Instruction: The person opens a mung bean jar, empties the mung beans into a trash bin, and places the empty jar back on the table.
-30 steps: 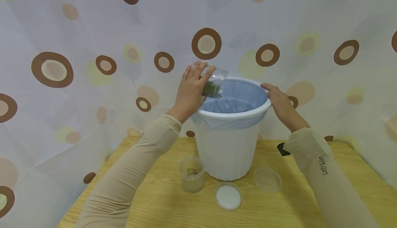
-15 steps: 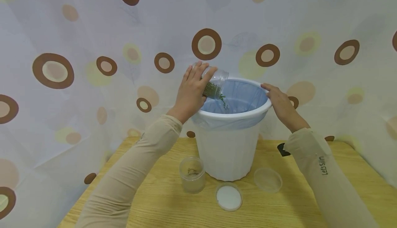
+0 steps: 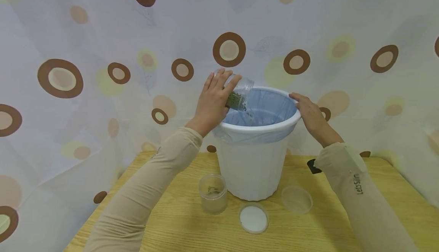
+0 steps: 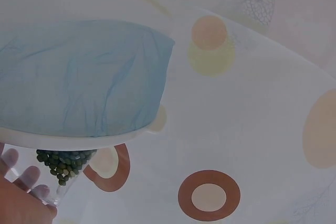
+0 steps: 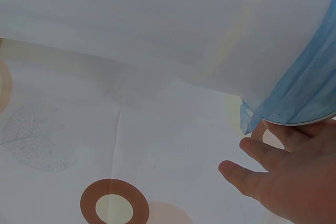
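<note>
In the head view, my left hand (image 3: 213,101) grips a clear plastic jar (image 3: 242,86), tipped sideways over the near-left rim of a white bin (image 3: 252,164). Small green beans (image 3: 234,100) lie along the jar's lower side, and some fall from its mouth into the bin. The left wrist view shows the beans (image 4: 64,162) closer up, beside the fingertips. A blue liner (image 3: 271,105) covers the bin's inside and folds over its rim. My right hand (image 3: 311,117) rests on the right of that rim; its fingers (image 5: 247,178) are spread and fairly straight in the right wrist view.
A second clear jar (image 3: 213,202), lidless with a little brownish matter inside, stands left of the bin on the wooden table (image 3: 178,229). In front lie a white-centred round lid (image 3: 253,218) and a clear lid (image 3: 297,199). A black object (image 3: 313,166) sits near the right sleeve.
Beans have begun to stream from the tilted jar into the bin, and the pile inside has slid toward the mouth. Both hands stay nearly in place.
</note>
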A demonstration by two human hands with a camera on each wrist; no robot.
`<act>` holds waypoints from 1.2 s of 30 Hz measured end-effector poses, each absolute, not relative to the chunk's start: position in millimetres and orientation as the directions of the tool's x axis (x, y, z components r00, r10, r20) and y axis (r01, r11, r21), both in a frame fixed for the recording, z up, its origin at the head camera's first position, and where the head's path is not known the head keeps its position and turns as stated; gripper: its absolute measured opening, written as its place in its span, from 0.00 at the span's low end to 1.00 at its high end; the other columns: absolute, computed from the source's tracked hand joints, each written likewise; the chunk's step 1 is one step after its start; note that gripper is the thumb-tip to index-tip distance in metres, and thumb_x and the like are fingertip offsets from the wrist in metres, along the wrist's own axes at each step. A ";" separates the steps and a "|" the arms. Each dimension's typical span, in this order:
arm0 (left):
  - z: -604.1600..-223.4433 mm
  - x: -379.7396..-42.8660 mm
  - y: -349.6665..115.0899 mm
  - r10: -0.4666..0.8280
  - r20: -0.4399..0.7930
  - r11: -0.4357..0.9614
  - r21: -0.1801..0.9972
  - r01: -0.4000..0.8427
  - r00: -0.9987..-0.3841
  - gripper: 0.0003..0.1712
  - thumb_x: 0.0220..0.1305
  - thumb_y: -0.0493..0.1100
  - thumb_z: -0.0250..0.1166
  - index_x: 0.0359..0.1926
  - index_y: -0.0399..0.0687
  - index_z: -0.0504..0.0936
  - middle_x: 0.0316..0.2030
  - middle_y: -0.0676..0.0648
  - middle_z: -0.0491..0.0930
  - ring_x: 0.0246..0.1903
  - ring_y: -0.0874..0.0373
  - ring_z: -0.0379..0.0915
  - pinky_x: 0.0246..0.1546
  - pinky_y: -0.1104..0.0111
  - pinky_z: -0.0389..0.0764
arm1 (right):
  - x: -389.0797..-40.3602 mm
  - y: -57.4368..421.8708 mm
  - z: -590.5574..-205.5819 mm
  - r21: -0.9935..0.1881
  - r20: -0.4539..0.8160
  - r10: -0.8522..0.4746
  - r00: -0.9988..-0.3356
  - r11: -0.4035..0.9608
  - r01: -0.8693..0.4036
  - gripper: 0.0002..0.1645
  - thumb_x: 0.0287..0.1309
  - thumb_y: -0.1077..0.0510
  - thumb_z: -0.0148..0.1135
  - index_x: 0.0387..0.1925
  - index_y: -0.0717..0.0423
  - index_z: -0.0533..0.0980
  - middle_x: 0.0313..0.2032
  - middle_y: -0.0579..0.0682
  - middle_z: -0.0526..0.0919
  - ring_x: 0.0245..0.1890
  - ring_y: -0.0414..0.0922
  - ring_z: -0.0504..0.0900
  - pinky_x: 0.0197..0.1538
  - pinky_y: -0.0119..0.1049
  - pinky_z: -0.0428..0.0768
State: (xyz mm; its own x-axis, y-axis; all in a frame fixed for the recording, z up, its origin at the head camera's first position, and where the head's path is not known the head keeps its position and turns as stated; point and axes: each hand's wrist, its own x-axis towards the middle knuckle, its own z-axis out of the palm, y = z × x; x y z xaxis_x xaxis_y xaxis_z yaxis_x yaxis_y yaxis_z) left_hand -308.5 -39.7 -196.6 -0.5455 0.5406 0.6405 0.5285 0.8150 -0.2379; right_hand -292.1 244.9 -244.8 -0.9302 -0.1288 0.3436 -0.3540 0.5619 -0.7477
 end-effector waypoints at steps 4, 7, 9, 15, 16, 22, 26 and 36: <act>-196.6 -308.0 -39.4 0.544 0.635 0.816 -0.249 0.521 -0.549 0.48 0.52 0.39 0.74 0.71 0.51 0.59 0.70 0.44 0.57 0.73 0.49 0.42 0.72 0.61 0.35 | -292.9 245.6 -245.3 -0.749 0.348 -0.135 -0.928 0.555 -0.361 0.33 0.71 0.52 0.25 0.74 0.59 0.49 0.74 0.59 0.45 0.73 0.61 0.43 0.68 0.63 0.46; -196.9 -307.4 -39.5 0.547 0.635 0.815 -0.254 0.521 -0.545 0.48 0.52 0.39 0.74 0.71 0.51 0.59 0.70 0.44 0.57 0.73 0.49 0.42 0.72 0.61 0.35 | -294.0 246.3 -246.3 -0.754 0.344 -0.139 -0.929 0.549 -0.361 0.33 0.72 0.52 0.24 0.74 0.59 0.48 0.74 0.59 0.45 0.73 0.61 0.43 0.68 0.64 0.46; -197.2 -307.2 -39.5 0.548 0.638 0.813 -0.254 0.524 -0.541 0.48 0.52 0.38 0.74 0.71 0.51 0.60 0.70 0.44 0.57 0.73 0.49 0.42 0.72 0.61 0.35 | -294.4 246.6 -247.0 -0.757 0.338 -0.141 -0.930 0.546 -0.358 0.33 0.72 0.52 0.24 0.74 0.58 0.47 0.74 0.58 0.45 0.73 0.61 0.43 0.68 0.64 0.45; -197.9 -307.1 -39.9 0.552 0.642 0.808 -0.253 0.533 -0.532 0.47 0.51 0.38 0.74 0.71 0.51 0.60 0.70 0.43 0.57 0.73 0.48 0.43 0.72 0.61 0.35 | -294.0 246.7 -247.5 -0.759 0.330 -0.144 -0.933 0.547 -0.353 0.33 0.72 0.52 0.24 0.75 0.58 0.47 0.74 0.58 0.44 0.73 0.61 0.43 0.68 0.65 0.45; -197.9 -307.2 -40.0 0.552 0.643 0.807 -0.253 0.533 -0.530 0.47 0.52 0.37 0.74 0.71 0.51 0.60 0.70 0.43 0.57 0.73 0.48 0.43 0.72 0.61 0.35 | -293.9 246.7 -247.5 -0.758 0.331 -0.145 -0.932 0.547 -0.355 0.33 0.72 0.52 0.24 0.75 0.58 0.47 0.74 0.58 0.44 0.72 0.62 0.43 0.67 0.65 0.45; -197.5 -308.4 -39.7 0.556 0.649 0.806 -0.267 0.529 -0.520 0.46 0.52 0.37 0.73 0.70 0.51 0.61 0.69 0.43 0.58 0.73 0.48 0.43 0.72 0.61 0.35 | -293.6 246.5 -247.5 -0.759 0.334 -0.154 -0.930 0.542 -0.362 0.33 0.72 0.52 0.23 0.75 0.58 0.46 0.74 0.59 0.44 0.72 0.62 0.43 0.67 0.65 0.45; -196.8 -308.2 -39.0 0.560 0.646 0.805 -0.274 0.526 -0.519 0.46 0.52 0.36 0.72 0.70 0.51 0.61 0.69 0.44 0.59 0.72 0.49 0.44 0.72 0.61 0.36 | -294.1 247.0 -248.0 -0.758 0.330 -0.159 -0.930 0.542 -0.362 0.33 0.73 0.51 0.23 0.75 0.58 0.45 0.74 0.59 0.43 0.72 0.62 0.43 0.67 0.66 0.45; -196.6 -308.7 -38.7 0.567 0.641 0.803 -0.289 0.521 -0.517 0.46 0.52 0.36 0.73 0.70 0.51 0.61 0.69 0.44 0.59 0.72 0.49 0.44 0.72 0.61 0.36 | -296.1 247.3 -248.1 -0.752 0.326 -0.156 -0.932 0.555 -0.356 0.34 0.72 0.50 0.23 0.75 0.58 0.45 0.74 0.59 0.43 0.72 0.62 0.42 0.67 0.66 0.45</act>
State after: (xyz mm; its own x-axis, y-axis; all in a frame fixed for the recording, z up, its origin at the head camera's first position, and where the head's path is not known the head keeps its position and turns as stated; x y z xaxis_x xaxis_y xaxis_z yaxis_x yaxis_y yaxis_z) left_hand -308.7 -38.7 -196.6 -0.5174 0.5666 0.6413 0.5209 0.8031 -0.2892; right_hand -296.1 247.3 -248.1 -0.9325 -0.1560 0.3258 -0.3556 0.5552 -0.7519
